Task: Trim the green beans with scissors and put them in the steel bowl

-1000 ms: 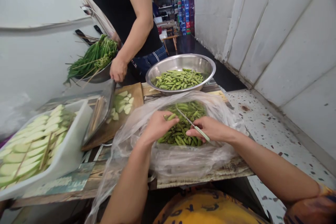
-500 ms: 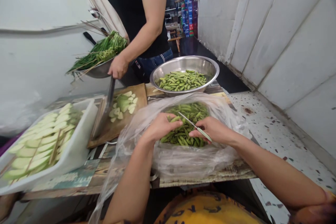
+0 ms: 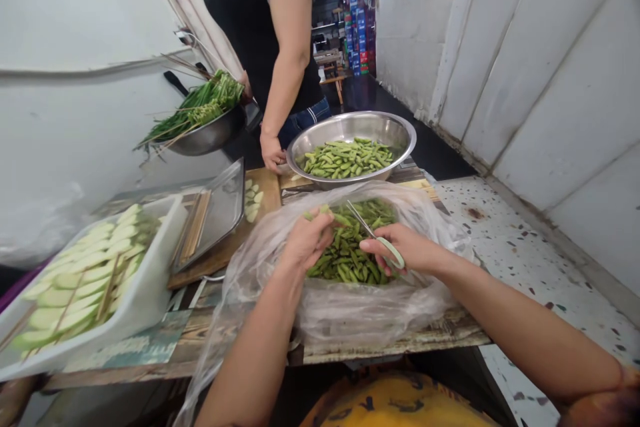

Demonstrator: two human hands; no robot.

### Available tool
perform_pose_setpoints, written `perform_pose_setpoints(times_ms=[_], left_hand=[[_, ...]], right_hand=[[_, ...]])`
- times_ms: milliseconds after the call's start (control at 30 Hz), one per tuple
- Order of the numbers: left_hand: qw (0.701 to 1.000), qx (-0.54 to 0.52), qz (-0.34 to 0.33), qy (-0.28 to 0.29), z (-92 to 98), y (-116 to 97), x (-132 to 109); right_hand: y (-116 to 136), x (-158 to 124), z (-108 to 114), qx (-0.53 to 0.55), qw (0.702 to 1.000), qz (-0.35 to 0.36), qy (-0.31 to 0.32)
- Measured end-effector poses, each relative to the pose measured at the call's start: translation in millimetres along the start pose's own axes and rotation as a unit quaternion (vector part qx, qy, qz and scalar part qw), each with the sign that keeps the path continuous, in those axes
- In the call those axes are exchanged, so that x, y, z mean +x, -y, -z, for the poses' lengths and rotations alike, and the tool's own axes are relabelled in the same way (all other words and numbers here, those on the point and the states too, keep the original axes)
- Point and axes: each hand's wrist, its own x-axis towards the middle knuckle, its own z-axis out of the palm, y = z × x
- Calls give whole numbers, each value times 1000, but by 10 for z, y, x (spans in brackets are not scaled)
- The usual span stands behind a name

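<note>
My right hand [image 3: 407, 247] is closed round a pair of scissors [image 3: 393, 252] with pale green handles, the blades pointing up and left. To its left, my left hand [image 3: 307, 240] pinches a green soybean pod [image 3: 320, 211]. Both hands are over a clear plastic bag [image 3: 360, 317], opened wide and holding a heap of green pods [image 3: 350, 257]. Just behind the bag stands a steel basin [image 3: 410, 140] with more pods [image 3: 350, 159] inside.
At left is a white tub [image 3: 150, 283] of sliced pale green vegetable on skewers. A metal tray [image 3: 220, 203] with wooden sticks lies on a cutting board [image 3: 270, 197]. Across the table, a person [image 3: 290, 53] stands beside a bowl of greens [image 3: 210, 133].
My left hand has lifted slightly and turned, and the scissors have tilted more upright. The other person has let go of the metal tray, now lying over the board, and reached toward the basin.
</note>
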Motion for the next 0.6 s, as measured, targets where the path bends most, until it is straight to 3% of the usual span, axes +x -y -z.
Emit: perform_pose_setpoints(times_ms=[167,400,600], left_hand=[[999,-9,-20,-38,-51,43,6],[990,-6,-77,-119,-146,107,-6],[980,85,-94,-154,-185,195,-14]], right_hand=[[42,-14,-29,45,999,-12,25],[19,11,-50,75,997,-20,9],[-57,44,-92,120,993,-6,9]])
